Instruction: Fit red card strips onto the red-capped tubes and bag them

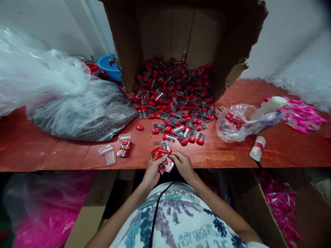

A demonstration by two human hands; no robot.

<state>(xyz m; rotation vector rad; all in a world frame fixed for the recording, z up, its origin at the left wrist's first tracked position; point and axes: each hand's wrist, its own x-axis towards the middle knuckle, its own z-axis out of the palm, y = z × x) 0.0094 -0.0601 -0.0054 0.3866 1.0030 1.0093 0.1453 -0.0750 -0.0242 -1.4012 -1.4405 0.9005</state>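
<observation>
At the table's front edge my left hand [152, 171] is closed on red printed wrappers [165, 164], thumb on top. My right hand [184, 164] pinches the edge of the same wrappers from the right. A small clear bottle [166, 146] filled with dark beads lies just beyond my fingers. Further back many red-capped bottles of dark beads [178, 113] spill out of a tipped cardboard box [178, 31]. Left of my hands lies a stack of red printed wrappers [124, 148]. Clear empty tubes [110, 157] and a loose red cap [140, 127] are near it.
A big clear bag of dark beads [85, 113] rests at the left, a blue basin [110, 65] behind it. To the right are a plastic bag with red packets [235, 120], a white-and-red roll [257, 148] and pink pieces [301, 113]. Below stand open boxes [271, 206].
</observation>
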